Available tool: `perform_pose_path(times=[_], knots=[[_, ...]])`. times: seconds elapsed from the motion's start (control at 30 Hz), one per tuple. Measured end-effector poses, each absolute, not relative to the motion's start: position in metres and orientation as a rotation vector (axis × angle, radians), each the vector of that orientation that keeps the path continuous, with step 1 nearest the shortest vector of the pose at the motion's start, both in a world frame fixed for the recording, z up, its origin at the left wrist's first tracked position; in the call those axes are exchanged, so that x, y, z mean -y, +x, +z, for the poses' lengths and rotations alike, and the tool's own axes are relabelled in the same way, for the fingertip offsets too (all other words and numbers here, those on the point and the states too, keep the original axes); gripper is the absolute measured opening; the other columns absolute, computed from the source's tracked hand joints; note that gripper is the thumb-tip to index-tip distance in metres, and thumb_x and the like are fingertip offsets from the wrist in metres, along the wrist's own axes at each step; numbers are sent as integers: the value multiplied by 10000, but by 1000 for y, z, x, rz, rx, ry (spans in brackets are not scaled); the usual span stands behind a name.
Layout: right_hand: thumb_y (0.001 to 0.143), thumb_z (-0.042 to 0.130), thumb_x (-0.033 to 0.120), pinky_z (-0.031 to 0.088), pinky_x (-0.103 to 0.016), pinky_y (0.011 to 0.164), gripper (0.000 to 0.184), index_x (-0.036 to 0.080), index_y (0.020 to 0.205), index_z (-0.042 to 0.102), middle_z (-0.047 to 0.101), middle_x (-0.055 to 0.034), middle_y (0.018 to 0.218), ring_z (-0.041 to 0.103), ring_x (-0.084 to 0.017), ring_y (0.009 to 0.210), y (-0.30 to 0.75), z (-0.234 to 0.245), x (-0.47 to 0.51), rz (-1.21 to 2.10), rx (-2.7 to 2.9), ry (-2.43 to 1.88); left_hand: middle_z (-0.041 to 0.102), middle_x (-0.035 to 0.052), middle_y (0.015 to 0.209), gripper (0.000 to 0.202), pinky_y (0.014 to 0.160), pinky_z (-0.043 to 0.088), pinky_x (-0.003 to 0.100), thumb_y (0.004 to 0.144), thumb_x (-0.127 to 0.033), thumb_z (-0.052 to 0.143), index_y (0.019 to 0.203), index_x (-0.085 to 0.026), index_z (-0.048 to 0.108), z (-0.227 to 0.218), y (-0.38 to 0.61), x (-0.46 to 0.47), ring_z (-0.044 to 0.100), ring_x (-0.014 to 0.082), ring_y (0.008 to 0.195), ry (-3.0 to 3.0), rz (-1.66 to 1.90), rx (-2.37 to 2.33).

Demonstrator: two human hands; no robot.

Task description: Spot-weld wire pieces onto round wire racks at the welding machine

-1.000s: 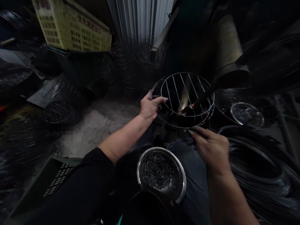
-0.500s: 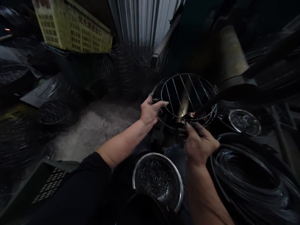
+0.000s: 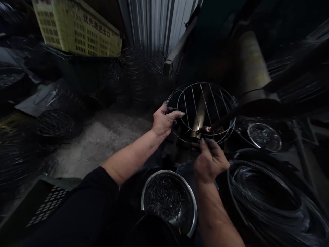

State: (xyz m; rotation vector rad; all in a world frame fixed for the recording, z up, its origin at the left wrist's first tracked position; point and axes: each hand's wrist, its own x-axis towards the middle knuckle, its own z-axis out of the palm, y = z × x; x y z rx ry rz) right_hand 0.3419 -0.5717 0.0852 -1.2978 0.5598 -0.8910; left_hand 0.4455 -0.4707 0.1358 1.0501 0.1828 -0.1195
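A round wire rack with parallel cross wires and a double rim hangs tilted in front of me. My left hand grips its left rim between thumb and fingers. At the near rim, my right hand is closed in a pinch; any small piece in its fingertips is too dark to make out. Just above those fingertips sits the coppery tip of a dark machine arm. A brass-coloured post stands below the rack. Under my forearms, a metal bowl holds many short wire pieces.
Coiled wire lies in a dark tub at right, near a shiny round dish. A thick cylinder belongs to the machine. A yellow crate stands upper left, a green crate lower left. Stacked wire racks line the left.
The view has shifted slightly. My right hand has moved a little left and down along the rack's near rim. My left hand keeps its hold on the wire rack.
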Motion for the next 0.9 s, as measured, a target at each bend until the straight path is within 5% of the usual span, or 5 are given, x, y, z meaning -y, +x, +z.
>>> perform_pose_path(times=[0.63, 0.9], knots=[[656, 813, 267, 541, -230, 468, 192, 151, 785, 732, 678, 20, 657, 655, -144, 497, 352, 101, 584, -822, -523, -1265, 576, -58, 595, 411, 470, 319, 214, 511, -99, 787, 853, -182, 576, 133, 460, 480, 527, 84, 509, 1021, -158, -229], [681, 754, 257, 521, -241, 479, 157, 145, 786, 718, 635, 35, 623, 620, -133, 489, 351, 99, 587, -840, -511, -1364, 537, -45, 575, 295, 457, 287, 208, 638, -24, 734, 759, -187, 521, 134, 458, 483, 489, 88, 496, 1065, -148, -260]])
